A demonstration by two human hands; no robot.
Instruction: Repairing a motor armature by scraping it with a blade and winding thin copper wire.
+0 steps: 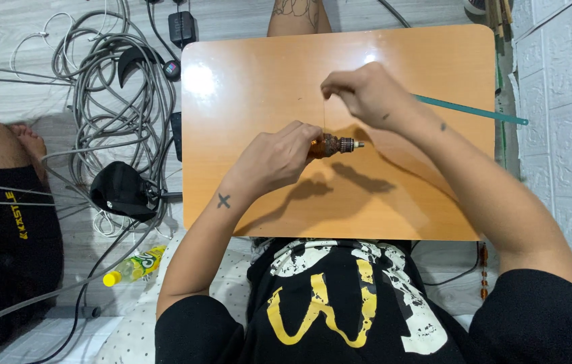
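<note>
Left hand (274, 158) clamped round a small brown motor (329, 145). Right hand (360, 91) pinched a thin wire (324, 116) above it, over the orange table (434, 202).

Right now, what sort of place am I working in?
Probably a home room used as a floor-level workspace: a low orange wooden table, tangled grey cables on the pale plank floor, white tiled wall.

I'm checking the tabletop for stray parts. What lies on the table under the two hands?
Under the hands the orange table shows only their shadows; a teal strip lies farther right. The spots directly beneath the hands and the small brown tool are covered.
</note>
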